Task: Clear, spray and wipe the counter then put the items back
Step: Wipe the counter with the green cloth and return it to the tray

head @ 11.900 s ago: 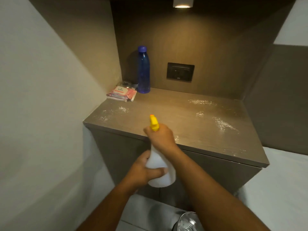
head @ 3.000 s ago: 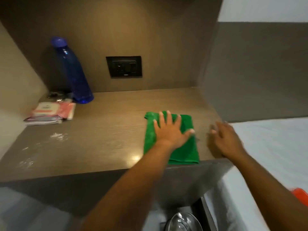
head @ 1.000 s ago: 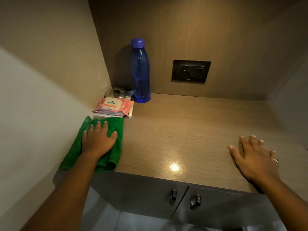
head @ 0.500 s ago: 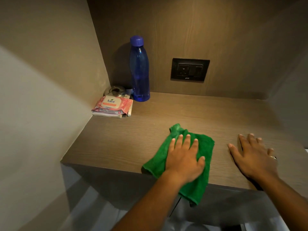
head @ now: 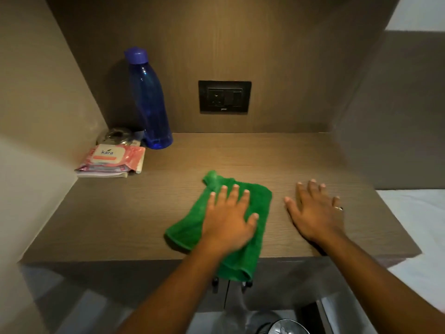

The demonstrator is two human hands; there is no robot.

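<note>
Green cloth (head: 250, 208) is lying near the counter's (head: 120, 213) front edge, its near end hanging over; the left hand (head: 227, 219) is pressing it flat, fingers spread; the right hand (head: 313, 213) is resting beside it, fingers splayed; a blue bottle (head: 150, 102) and wipes pack (head: 112, 159) are sitting in the back-left corner.

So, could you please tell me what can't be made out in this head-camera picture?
- Round shiny object, head view: behind the pink wipes pack, dim; cannot tell what it is.
- Item under the pack: only edges show.
- Counter beneath the green cloth: covered by cloth and left hand.
- Metallic object: cut by the bottom edge.
</note>
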